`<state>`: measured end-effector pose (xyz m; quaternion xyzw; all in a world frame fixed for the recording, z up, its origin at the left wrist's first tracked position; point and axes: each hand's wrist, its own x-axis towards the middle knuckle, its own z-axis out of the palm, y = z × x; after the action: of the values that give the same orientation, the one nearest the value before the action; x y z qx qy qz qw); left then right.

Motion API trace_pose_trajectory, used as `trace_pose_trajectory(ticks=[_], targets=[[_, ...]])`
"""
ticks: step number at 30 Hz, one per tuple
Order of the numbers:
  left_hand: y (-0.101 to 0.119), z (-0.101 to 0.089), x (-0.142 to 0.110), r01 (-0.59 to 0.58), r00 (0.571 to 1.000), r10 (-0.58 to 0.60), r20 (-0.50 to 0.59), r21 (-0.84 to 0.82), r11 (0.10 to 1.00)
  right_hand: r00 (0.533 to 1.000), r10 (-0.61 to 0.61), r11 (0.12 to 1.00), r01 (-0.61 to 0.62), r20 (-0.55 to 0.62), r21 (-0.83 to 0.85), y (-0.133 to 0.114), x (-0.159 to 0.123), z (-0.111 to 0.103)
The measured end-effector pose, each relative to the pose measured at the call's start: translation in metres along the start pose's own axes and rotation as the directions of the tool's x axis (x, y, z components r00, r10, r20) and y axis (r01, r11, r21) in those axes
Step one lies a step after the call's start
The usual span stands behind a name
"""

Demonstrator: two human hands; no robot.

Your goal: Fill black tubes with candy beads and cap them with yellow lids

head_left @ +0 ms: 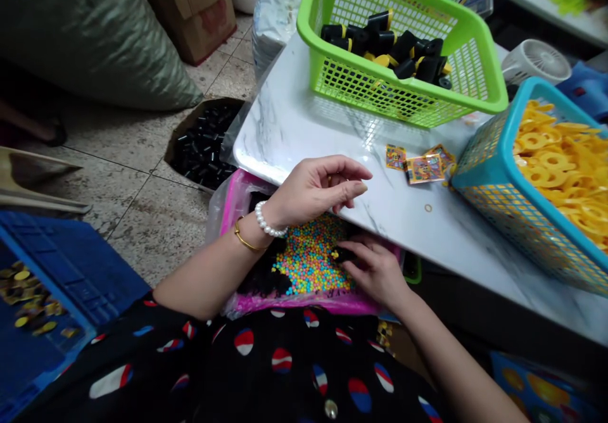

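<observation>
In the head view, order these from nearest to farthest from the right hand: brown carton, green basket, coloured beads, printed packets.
1. Coloured beads: just left of the right hand.
2. Printed packets: ahead, on the table.
3. Green basket: beyond the packets.
4. Brown carton: far off, upper left.

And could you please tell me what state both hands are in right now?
Left hand: loosely curled; whether it holds anything cannot be told.
Right hand: closed, fingertips on a black piece over the beads.
</observation>
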<state>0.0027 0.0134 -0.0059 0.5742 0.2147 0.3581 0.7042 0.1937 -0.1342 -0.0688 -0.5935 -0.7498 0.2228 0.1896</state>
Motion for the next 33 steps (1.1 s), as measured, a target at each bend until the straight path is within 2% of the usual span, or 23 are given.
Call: trace_pose_trajectory(ticks=[4, 7, 9, 11, 13, 14, 16, 18, 20, 22, 25, 28, 31, 33], targets=[[0.002, 0.0, -0.002, -0.003, 1.0, 0.003, 0.006, 0.006, 1.0, 0.996, 0.055, 0.919, -0.076, 0.064, 0.388, -0.025, 0.004, -0.01], [0.004, -0.002, -0.004, 0.004, 1.0, -0.004, 0.005, 0.033, 0.999, 0.994, 0.095, 0.85, -0.107, 0.049, 0.516, -0.048, 0.006, -0.028], [0.005, -0.003, -0.006, -0.039, 0.999, 0.038, 0.014, 0.066, 0.997, 0.996, 0.071, 0.858, -0.03, -0.059, 0.512, -0.057, 0.012, -0.042], [0.006, -0.005, -0.007, -0.14, 0.99, 0.136, 0.033, 0.139, 0.98, 0.976, 0.046, 0.903, 0.051, -0.215, 0.428, -0.058, 0.026, -0.055], [0.006, -0.004, -0.006, -0.247, 0.969, 0.24, 0.056, 0.256, 0.935, 0.943, 0.043, 0.948, 0.066, -0.331, 0.311, -0.053, 0.046, -0.065], [0.006, -0.002, -0.005, -0.277, 0.96, 0.271, 0.065, 0.329, 0.903, 0.935, 0.034, 0.964, 0.062, -0.353, 0.257, -0.049, 0.057, -0.068], [0.006, 0.003, -0.002, -0.286, 0.952, 0.303, 0.044, 0.481, 0.829, 0.945, 0.009, 0.984, 0.05, -0.328, 0.171, -0.042, 0.077, -0.075], [0.005, 0.011, 0.0, -0.25, 0.948, 0.317, -0.009, 0.594, 0.764, 0.969, -0.004, 0.991, 0.037, -0.249, 0.129, -0.037, 0.09, -0.08], [0.003, 0.017, 0.001, -0.214, 0.945, 0.323, -0.05, 0.651, 0.728, 0.986, 0.013, 0.991, 0.01, -0.164, 0.136, -0.032, 0.092, -0.087], [-0.001, 0.022, 0.001, -0.189, 0.943, 0.324, -0.073, 0.684, 0.704, 0.991, 0.042, 0.983, -0.017, -0.13, 0.182, -0.026, 0.087, -0.093], [-0.008, 0.026, 0.001, -0.191, 0.925, 0.37, -0.081, 0.743, 0.641, 0.983, 0.089, 0.964, -0.044, -0.161, 0.262, -0.015, 0.075, -0.098], [-0.013, 0.028, 0.002, -0.213, 0.916, 0.398, -0.049, 0.782, 0.586, 0.963, 0.158, 0.946, -0.084, -0.22, 0.313, -0.009, 0.068, -0.093], [-0.015, 0.028, 0.003, -0.208, 0.917, 0.396, -0.055, 0.781, 0.589, 0.932, 0.213, 0.945, -0.12, -0.293, 0.305, -0.012, 0.067, -0.085], [-0.016, 0.028, 0.003, -0.202, 0.916, 0.396, -0.067, 0.777, 0.596, 0.927, 0.207, 0.955, -0.122, -0.312, 0.272, -0.014, 0.068, -0.084]])
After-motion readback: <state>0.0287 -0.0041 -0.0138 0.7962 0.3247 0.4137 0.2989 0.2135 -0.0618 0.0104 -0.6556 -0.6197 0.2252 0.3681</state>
